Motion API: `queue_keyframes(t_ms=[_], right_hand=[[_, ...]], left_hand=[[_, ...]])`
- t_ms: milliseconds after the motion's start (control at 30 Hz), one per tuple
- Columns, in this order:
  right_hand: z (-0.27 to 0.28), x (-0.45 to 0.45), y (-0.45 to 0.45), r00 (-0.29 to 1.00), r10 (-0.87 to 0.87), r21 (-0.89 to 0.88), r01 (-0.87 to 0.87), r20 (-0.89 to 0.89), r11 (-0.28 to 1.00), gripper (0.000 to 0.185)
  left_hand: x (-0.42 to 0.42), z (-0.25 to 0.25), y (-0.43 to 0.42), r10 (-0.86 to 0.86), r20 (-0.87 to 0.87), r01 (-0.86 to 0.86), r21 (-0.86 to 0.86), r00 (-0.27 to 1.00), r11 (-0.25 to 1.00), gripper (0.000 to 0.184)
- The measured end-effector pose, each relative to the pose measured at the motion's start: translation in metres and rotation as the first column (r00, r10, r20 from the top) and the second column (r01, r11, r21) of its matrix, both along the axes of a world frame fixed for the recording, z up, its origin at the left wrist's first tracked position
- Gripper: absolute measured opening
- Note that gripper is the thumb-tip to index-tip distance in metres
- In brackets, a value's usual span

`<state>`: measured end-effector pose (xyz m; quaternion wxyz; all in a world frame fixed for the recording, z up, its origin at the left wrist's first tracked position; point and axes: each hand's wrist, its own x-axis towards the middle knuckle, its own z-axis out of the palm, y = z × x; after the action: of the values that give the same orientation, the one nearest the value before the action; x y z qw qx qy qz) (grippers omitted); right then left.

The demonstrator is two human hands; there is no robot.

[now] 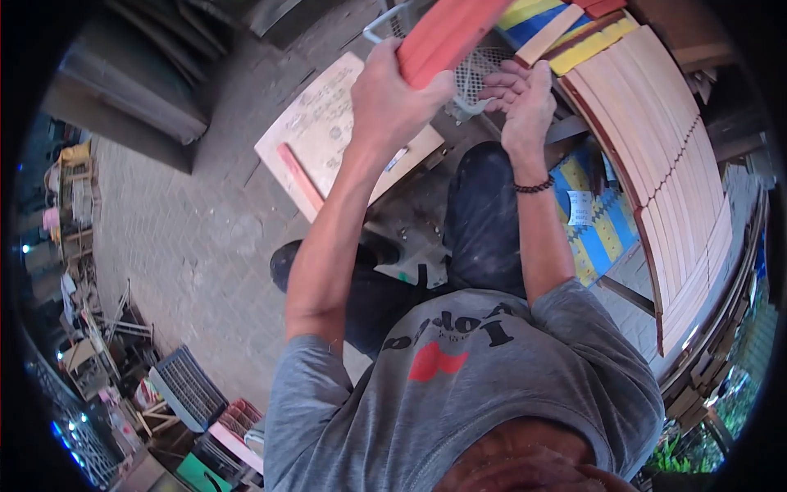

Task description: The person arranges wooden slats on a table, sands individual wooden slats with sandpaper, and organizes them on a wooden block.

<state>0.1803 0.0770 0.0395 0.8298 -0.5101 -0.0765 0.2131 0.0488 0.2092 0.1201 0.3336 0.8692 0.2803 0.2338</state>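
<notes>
My left hand point(392, 102) is closed around red wooden slats point(447, 41), gripped near their lower end with the thumb on the right side. Lines along their length suggest several pieces held together; the far end runs out of the top of the view. My right hand point(525, 102), with a dark bead bracelet at the wrist, is turned palm up with its fingers apart and nothing in them. It is close to the end of a pale wooden strip point(548, 37) and a yellow-painted piece point(594, 45). Beyond its fingers is a white mesh basket point(474, 78).
A low board point(328, 111) with markings stands before my knees, a reddish strip point(300, 176) lying on it. Long rows of pale slats point(656, 107) curve along the right, above a blue and yellow patterned surface point(602, 246). Dark panels point(131, 107) stand at upper left; crates point(187, 388) are at lower left.
</notes>
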Motion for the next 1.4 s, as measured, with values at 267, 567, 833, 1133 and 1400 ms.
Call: queue_keyframes(t_ms=[267, 567, 833, 1133, 1400], right_hand=[[-0.023, -0.013, -0.015, 1.0, 0.019, -0.117, -0.016, 0.022, 0.993, 0.065], [-0.037, -0.036, -0.033, 0.961, 0.164, -0.293, -0.095, 0.221, 0.951, 0.04], [-0.047, -0.019, -0.029, 0.958, 0.26, -0.308, -0.213, 0.121, 0.927, 0.033], [-0.048, -0.019, -0.03, 0.948, 0.287, -0.333, -0.23, 0.134, 0.915, 0.026], [-0.056, -0.013, -0.031, 0.929, 0.338, -0.332, -0.275, 0.15, 0.902, 0.023]], left_hand=[[-0.126, -0.087, -0.004, 0.661, 0.406, 0.292, -0.914, 0.631, 0.282, 0.068], [-0.152, -0.211, -0.011, 0.886, 0.242, 0.707, -0.696, 0.397, -0.126, 0.077], [-0.152, -0.209, -0.011, 0.967, 0.129, 0.753, -0.653, 0.218, -0.083, 0.074], [-0.153, -0.198, -0.022, 0.984, 0.157, 0.744, -0.667, 0.085, 0.042, 0.072], [-0.16, -0.178, -0.053, 0.967, -0.067, 0.629, -0.748, 0.245, -0.211, 0.084]])
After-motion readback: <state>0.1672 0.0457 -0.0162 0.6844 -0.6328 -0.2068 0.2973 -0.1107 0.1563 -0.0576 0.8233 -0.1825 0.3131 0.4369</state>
